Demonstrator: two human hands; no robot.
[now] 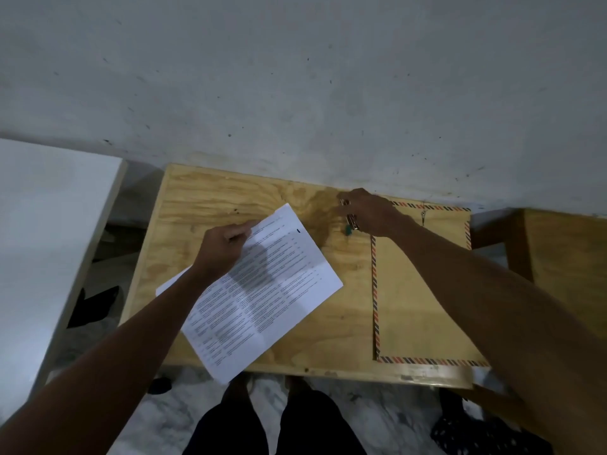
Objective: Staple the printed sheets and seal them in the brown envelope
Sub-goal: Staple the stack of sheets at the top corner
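1. Left hand [225, 246] is pinching the printed sheets [262, 290] near their top left corner, fingers curled; sheets are lying angled mid-frame on the counter [203, 198].
2. Right hand [371, 213] is gripping a small stapler [350, 221], fingers curled round it, centre-right.
3. Brown envelope [414, 307] is lying flat at right, partly under the right forearm.

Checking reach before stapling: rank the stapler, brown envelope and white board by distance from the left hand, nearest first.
1. Stapler: to the right of the left hand, under the right hand.
2. Brown envelope: farther right on the table.
3. White board: far left, off the table.
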